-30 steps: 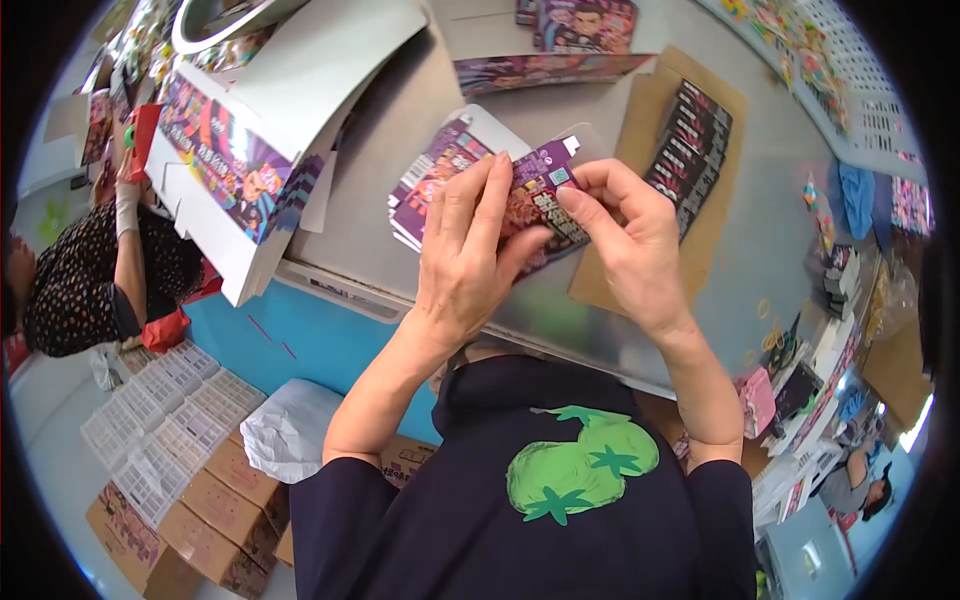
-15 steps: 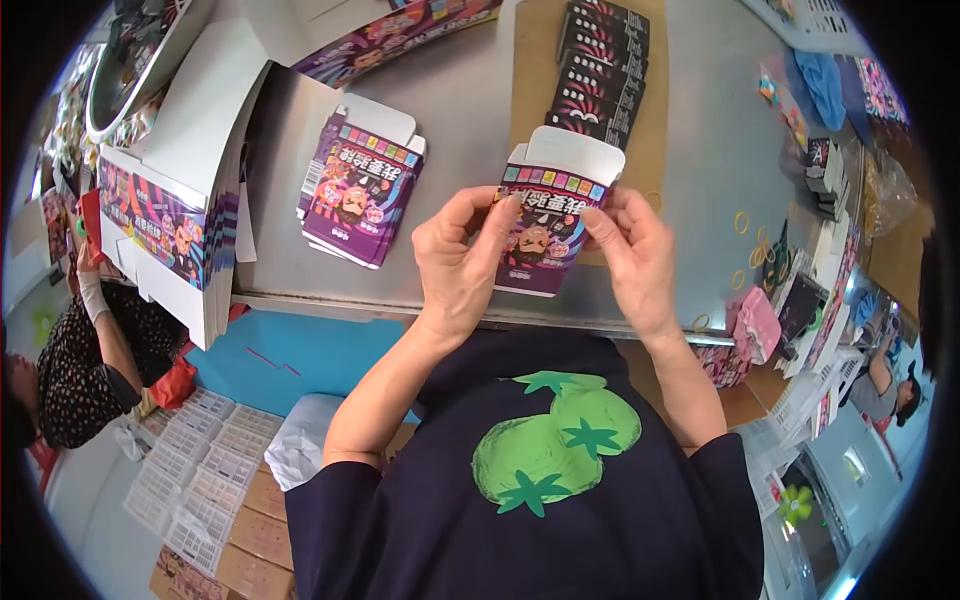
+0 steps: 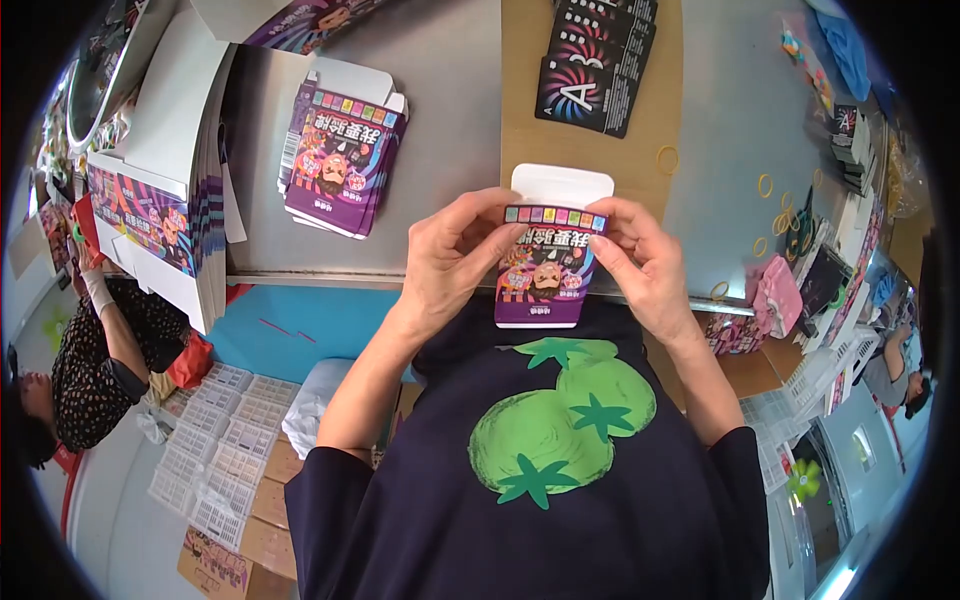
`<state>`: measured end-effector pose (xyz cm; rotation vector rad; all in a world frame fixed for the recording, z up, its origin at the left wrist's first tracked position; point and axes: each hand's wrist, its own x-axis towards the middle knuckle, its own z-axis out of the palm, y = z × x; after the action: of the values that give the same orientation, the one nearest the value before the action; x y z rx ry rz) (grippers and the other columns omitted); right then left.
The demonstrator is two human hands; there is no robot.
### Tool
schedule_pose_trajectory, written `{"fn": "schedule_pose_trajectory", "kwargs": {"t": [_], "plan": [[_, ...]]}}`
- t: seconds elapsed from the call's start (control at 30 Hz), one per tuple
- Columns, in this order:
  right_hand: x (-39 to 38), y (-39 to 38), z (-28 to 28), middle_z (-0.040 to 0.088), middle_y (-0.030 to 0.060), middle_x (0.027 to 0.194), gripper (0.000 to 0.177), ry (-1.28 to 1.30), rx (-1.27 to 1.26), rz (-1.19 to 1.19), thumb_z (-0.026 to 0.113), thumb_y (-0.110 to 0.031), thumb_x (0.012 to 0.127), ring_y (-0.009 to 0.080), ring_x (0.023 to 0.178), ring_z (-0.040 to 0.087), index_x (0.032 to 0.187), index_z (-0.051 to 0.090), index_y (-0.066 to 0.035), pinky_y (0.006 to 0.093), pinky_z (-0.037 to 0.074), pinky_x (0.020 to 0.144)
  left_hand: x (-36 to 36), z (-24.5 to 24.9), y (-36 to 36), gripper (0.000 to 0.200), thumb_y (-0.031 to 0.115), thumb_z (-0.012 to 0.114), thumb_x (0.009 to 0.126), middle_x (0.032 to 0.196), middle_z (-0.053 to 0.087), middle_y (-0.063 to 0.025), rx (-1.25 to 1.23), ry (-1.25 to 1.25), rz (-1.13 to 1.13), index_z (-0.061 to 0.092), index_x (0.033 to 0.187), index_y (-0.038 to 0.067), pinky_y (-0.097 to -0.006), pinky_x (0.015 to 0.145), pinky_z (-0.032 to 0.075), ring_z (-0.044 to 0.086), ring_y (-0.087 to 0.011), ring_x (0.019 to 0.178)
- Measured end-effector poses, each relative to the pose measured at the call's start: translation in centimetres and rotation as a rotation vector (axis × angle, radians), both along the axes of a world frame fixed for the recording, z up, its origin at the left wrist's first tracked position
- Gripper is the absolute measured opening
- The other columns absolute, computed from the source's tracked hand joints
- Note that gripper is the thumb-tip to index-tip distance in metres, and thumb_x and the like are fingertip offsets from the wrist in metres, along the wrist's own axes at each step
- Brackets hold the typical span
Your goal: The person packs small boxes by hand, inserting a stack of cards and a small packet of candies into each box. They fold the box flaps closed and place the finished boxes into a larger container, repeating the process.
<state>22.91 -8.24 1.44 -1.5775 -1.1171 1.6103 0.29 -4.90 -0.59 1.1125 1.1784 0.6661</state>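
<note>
A purple cardboard box with a white flap [image 3: 545, 290] is held at the near end of the brown cardboard sheet [image 3: 590, 160]. The box's long side runs almost straight away from the dark shirt [image 3: 400, 520], and its flap end points away from the shirt. Its printed words look upside down from here. The left hand [image 3: 445, 260] pinches the box's left edge near the flap, with the thumb on the printed front and the other fingers bent. The right hand [image 3: 645, 265] pinches the right edge the same way, so the two thumbs sit across from each other. To the left of the sheet, a small pile of purple printed boxes [image 3: 340, 165] lies on the grey metal table [image 3: 440, 130], and a tall stack of white and purple printed card [image 3: 150, 225] stands farther left. Black shiny cards [image 3: 590, 90] overlap on the far part of the sheet. One yellow rubber band [image 3: 667, 160] lies near the sheet's right edge, and a pink cloth [image 3: 777, 295] is farther right and nearer the shirt
</note>
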Motion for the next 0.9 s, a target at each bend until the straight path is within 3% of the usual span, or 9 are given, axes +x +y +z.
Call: {"fn": "schedule_pose_trajectory", "kwargs": {"t": [0.2, 0.3, 0.33, 0.43, 0.47, 0.6, 0.73, 0.83, 0.9], "plan": [[0.4, -0.8, 0.0, 0.066, 0.0098, 0.106, 0.033, -0.060, -0.063, 0.205, 0.058, -0.005, 0.095, 0.0127, 0.095, 0.062, 0.126, 0.050, 0.002, 0.0263, 0.050, 0.086, -0.8, -0.8, -0.7, 0.011, 0.003, 0.061, 0.094, 0.086, 0.064, -0.0023, -0.117, 0.009, -0.126, 0.063, 0.104, 0.000, -0.0205, 0.069, 0.049, 0.060, -0.0058, 0.079], [0.6, -0.3, 0.4, 0.066, 0.0077, 0.104, 0.024, -0.287, 0.228, 0.300, 0.057, -0.003, 0.094, 0.0116, 0.093, 0.062, 0.118, 0.057, 0.003, 0.0245, 0.049, 0.083, -0.8, -1.1, -0.5, 0.013, 0.007, 0.063, 0.093, 0.085, 0.062, -0.0033, 0.232, 0.102, -0.224, 0.063, 0.103, -0.001, -0.0250, 0.069, 0.050, 0.058, -0.0072, 0.077], [0.6, 0.1, 0.6, 0.066, 0.0077, 0.104, 0.024, -0.285, 0.226, 0.302, 0.057, -0.003, 0.094, 0.0116, 0.093, 0.062, 0.118, 0.057, 0.003, 0.0245, 0.049, 0.083, -0.6, -1.0, -0.6, 0.013, 0.007, 0.063, 0.093, 0.085, 0.062, -0.0033, 0.230, 0.104, -0.222, 0.063, 0.103, -0.001, -0.0250, 0.069, 0.050, 0.058, -0.0072, 0.077], [0.3, 1.2, 1.5, 0.068, 0.0053, 0.100, 0.016, -0.004, -0.157, -0.101, 0.057, -0.002, 0.094, 0.0111, 0.090, 0.062, 0.108, 0.063, 0.003, 0.0236, 0.049, 0.080, 0.2, 0.1, -0.6, 0.013, 0.008, 0.063, 0.093, 0.088, 0.060, -0.0033, -0.252, -0.210, -0.043, 0.065, 0.100, -0.003, -0.0255, 0.070, 0.047, 0.056, -0.0075, 0.078], [0.5, 1.5, 1.6, 0.068, 0.0053, 0.100, 0.016, -0.006, -0.160, -0.102, 0.057, -0.002, 0.094, 0.0111, 0.090, 0.062, 0.108, 0.063, 0.003, 0.0236, 0.049, 0.080, 0.4, 0.4, -0.4, 0.013, 0.008, 0.063, 0.093, 0.088, 0.060, -0.0033, -0.255, -0.212, -0.043, 0.065, 0.100, -0.003, -0.0255, 0.070, 0.047, 0.056, -0.0075, 0.078], [1.2, 2.4, 1.6, 0.069, 0.0048, 0.097, 0.014, -0.051, -0.097, 0.109, 0.058, -0.002, 0.093, 0.0106, 0.087, 0.062, 0.103, 0.067, 0.003, 0.0237, 0.049, 0.078, 0.8, 1.2, 0.6, 0.012, 0.008, 0.063, 0.094, 0.089, 0.064, -0.0021, -0.214, -0.064, -0.122, 0.067, 0.096, -0.004, -0.0233, 0.073, 0.047, 0.057, -0.0072, 0.082], [1.3, 2.4, 1.9, 0.071, 0.0060, 0.095, 0.016, -0.207, 0.209, 0.291, 0.058, -0.002, 0.093, 0.0091, 0.086, 0.063, 0.106, 0.068, 0.002, 0.0240, 0.050, 0.079, 1.0, 1.0, 1.4, 0.012, 0.007, 0.063, 0.093, 0.091, 0.064, -0.0015, -0.254, -0.036, -0.124, 0.069, 0.095, -0.004, -0.0239, 0.073, 0.047, 0.058, -0.0077, 0.084], [1.4, 2.3, 1.9, 0.072, 0.0066, 0.099, 0.018, 0.063, -0.221, 0.063, 0.057, -0.001, 0.093, 0.0104, 0.089, 0.065, 0.108, 0.067, 0.002, 0.0248, 0.051, 0.083, 1.1, 1.2, 1.8, 0.011, 0.006, 0.065, 0.091, 0.093, 0.064, -0.0042, -0.351, -0.112, -0.138, 0.070, 0.094, -0.003, -0.0254, 0.074, 0.048, 0.059, -0.0094, 0.083], [1.0, 2.5, 2.7, 0.072, 0.0073, 0.099, 0.018, -0.045, -0.196, 0.133, 0.056, -0.002, 0.094, 0.0112, 0.090, 0.065, 0.108, 0.068, 0.002, 0.0254, 0.051, 0.084, 1.1, 1.3, 2.0, 0.011, 0.005, 0.065, 0.090, 0.092, 0.064, -0.0053, -0.222, -0.062, -0.205, 0.070, 0.096, -0.002, -0.0268, 0.075, 0.049, 0.059, -0.0120, 0.084]]}}
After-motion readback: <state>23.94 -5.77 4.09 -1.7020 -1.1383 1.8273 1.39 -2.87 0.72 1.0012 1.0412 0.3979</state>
